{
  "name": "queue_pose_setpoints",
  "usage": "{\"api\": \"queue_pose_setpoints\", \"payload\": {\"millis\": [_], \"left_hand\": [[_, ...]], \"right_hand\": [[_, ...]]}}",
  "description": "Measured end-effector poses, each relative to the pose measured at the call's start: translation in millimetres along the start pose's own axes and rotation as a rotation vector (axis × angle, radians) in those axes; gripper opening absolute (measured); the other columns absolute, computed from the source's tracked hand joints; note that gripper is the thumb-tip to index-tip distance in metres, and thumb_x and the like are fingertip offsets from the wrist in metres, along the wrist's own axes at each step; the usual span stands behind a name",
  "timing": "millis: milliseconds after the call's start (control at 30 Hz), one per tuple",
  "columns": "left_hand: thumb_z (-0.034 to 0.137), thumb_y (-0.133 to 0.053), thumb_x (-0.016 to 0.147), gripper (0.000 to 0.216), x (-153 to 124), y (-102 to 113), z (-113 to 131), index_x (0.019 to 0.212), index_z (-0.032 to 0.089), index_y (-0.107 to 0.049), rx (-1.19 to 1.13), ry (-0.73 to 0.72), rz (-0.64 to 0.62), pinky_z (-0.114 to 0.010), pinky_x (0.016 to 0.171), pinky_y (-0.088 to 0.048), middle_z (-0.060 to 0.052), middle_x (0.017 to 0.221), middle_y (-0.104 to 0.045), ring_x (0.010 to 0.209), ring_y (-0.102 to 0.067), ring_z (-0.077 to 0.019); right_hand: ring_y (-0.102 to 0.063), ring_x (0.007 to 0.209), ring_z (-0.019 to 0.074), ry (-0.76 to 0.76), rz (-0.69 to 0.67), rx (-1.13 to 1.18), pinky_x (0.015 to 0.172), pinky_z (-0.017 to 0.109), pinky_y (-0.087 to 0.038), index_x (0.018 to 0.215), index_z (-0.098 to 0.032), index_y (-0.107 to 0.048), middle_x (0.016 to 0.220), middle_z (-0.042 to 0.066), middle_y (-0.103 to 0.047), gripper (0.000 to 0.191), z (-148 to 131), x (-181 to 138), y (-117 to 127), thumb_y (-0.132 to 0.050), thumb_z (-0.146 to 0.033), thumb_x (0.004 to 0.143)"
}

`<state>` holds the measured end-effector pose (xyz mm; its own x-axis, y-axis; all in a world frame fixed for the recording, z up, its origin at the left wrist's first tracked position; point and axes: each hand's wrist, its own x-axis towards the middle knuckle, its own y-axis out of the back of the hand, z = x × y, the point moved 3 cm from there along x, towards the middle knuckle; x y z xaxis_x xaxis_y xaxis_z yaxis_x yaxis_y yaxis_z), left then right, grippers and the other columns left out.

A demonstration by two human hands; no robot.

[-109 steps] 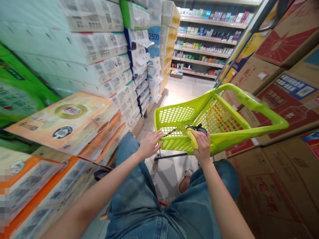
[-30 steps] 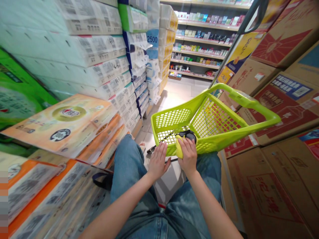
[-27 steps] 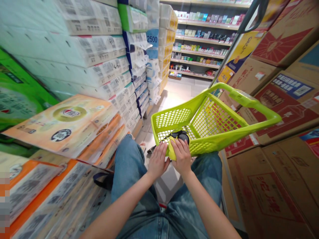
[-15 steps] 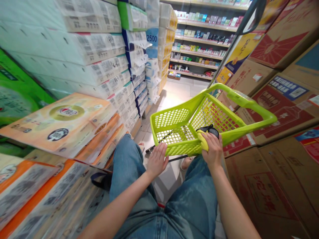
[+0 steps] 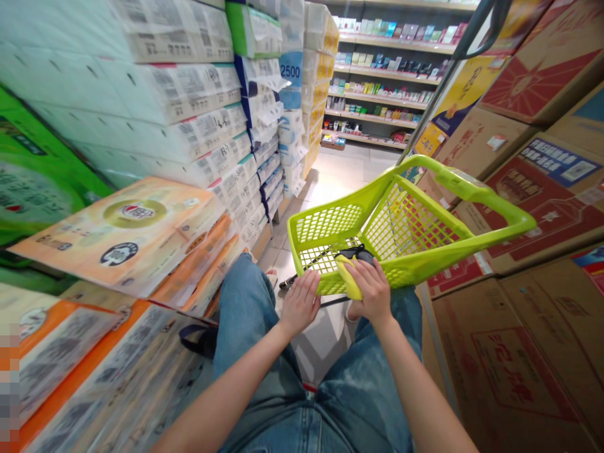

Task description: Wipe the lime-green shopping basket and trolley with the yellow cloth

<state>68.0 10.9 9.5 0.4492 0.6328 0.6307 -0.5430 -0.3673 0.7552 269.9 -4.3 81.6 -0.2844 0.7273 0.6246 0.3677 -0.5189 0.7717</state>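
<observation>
The left hand (image 5: 300, 303) lay at the near left corner of the green basket (image 5: 419, 269), its fingers bent over the rim and its thumb set apart to the right; with the palm hidden, I could not fairly tell whether it clasped the rim or only rested there. The right hand (image 5: 372, 290) was closed on a yellow cloth (image 5: 349, 282), which lay over the basket's near edge, to the right of that corner. A dark bundle (image 5: 362, 253) showed just beyond the cloth, by the right fingertips. The handle (image 5: 481, 195) stuck out from the basket's right end, near stacked cartons (image 5: 523, 302). White paper packs (image 5: 207, 94) stood in tiers on the left, an orange pack (image 5: 160, 242) lying nearer. Jeans (image 5: 245, 308) showed below the basket, and shelves (image 5: 401, 44) stood well apart beyond it.
</observation>
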Motion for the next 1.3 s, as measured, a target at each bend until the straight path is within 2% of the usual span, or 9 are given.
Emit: {"api": "queue_pose_setpoints", "payload": {"millis": [100,200,333,467,567,700,933,1067,1300], "left_hand": [[0.019,-0.044,0.094,0.066,-0.2,-1.7,0.7,0.155,0.013,-0.018,0.005,0.0,-0.004,-0.042,0.116,-0.034,-0.015,0.146,-0.051,0.143,-0.039,-0.024],[0.02,-0.043,0.095,0.066,-0.2,-3.3,4.3,0.155,0.012,-0.017,-0.018,0.029,0.004,-0.044,0.115,-0.035,-0.016,0.146,-0.05,0.143,-0.038,-0.0247],[0.021,-0.044,0.095,0.066,-0.9,-4.0,9.8,0.154,0.011,-0.017,-0.052,0.058,0.023,-0.048,0.114,-0.037,-0.017,0.146,-0.049,0.144,-0.036,-0.0273],[0.021,-0.042,0.095,0.066,-2.0,-2.4,11.0,0.154,0.01,-0.017,-0.074,0.053,0.013,-0.048,0.114,-0.037,-0.018,0.146,-0.048,0.144,-0.036,-0.028],[0.022,-0.041,0.094,0.066,-2.7,-1.1,9.7,0.155,0.01,-0.017,-0.063,0.051,-0.004,-0.048,0.114,-0.037,-0.018,0.146,-0.048,0.144,-0.036,-0.0277],[0.02,-0.042,0.095,0.063,-3.2,-1.7,7.9,0.154,0.013,-0.019,-0.023,0.053,-0.004,-0.045,0.115,-0.036,-0.015,0.146,-0.05,0.144,-0.038,-0.0252],[0.02,-0.045,0.095,0.063,-3.3,-5.0,10.9,0.153,0.011,-0.022,-0.012,0.051,0.018,-0.044,0.116,-0.033,-0.015,0.146,-0.051,0.144,-0.036,-0.025],[0.021,-0.045,0.095,0.064,-3.4,-4.4,16.9,0.153,0.01,-0.022,-0.039,0.085,0.026,-0.046,0.116,-0.034,-0.017,0.147,-0.049,0.145,-0.034,-0.0267],[0.019,-0.044,0.093,0.066,-3.0,0.8,16.7,0.154,0.01,-0.02,-0.073,0.062,0.018,-0.045,0.115,-0.036,-0.017,0.146,-0.05,0.145,-0.035,-0.026]], "right_hand": [[-0.056,0.123,0.0262,-0.085,0.07,-0.083,0.119,0.051,-0.023,0.131,-0.02,-0.058,0.129,0.009,-0.065,0.051,47.8,-8.5,22.3,-0.046,-0.022,0.081],[-0.056,0.122,0.0275,-0.164,0.148,-0.114,0.118,0.053,-0.024,0.126,-0.02,-0.062,0.125,0.009,-0.067,0.049,61.0,-12.3,26.1,-0.047,-0.02,0.079],[-0.054,0.123,0.0294,-0.231,0.216,-0.046,0.116,0.053,-0.029,0.126,-0.02,-0.061,0.123,0.01,-0.067,0.049,16.7,-6.9,1.5,-0.046,-0.021,0.079],[-0.051,0.126,0.0283,-0.161,0.137,0.053,0.116,0.051,-0.029,0.134,-0.022,-0.055,0.128,0.009,-0.064,0.054,-44.9,3.9,-27.2,-0.045,-0.022,0.081],[-0.05,0.127,0.0268,-0.085,0.066,0.062,0.117,0.048,-0.027,0.137,-0.021,-0.053,0.131,0.008,-0.063,0.055,-60.6,7.5,-31.3,-0.046,-0.023,0.082],[-0.052,0.127,0.0259,-0.013,-0.007,0.024,0.119,0.048,-0.024,0.136,-0.02,-0.054,0.133,0.008,-0.062,0.055,-26.8,2.4,-12.1,-0.046,-0.022,0.082],[-0.054,0.125,0.0274,-0.182,0.121,-0.092,0.119,0.051,-0.023,0.128,-0.02,-0.061,0.128,0.009,-0.065,0.05,48.3,-13.2,23.9,-0.047,-0.019,0.079],[-0.052,0.126,0.0293,-0.26,0.197,-0.041,0.118,0.054,-0.024,0.127,-0.02,-0.061,0.126,0.009,-0.066,0.049,14.9,-9.3,3.6,-0.046,-0.019,0.08],[-0.049,0.129,0.0273,-0.093,0.053,0.059,0.118,0.049,-0.026,0.136,-0.02,-0.053,0.133,0.008,-0.062,0.053,-57.0,3.2,-26.4,-0.046,-0.02,0.083]]}}
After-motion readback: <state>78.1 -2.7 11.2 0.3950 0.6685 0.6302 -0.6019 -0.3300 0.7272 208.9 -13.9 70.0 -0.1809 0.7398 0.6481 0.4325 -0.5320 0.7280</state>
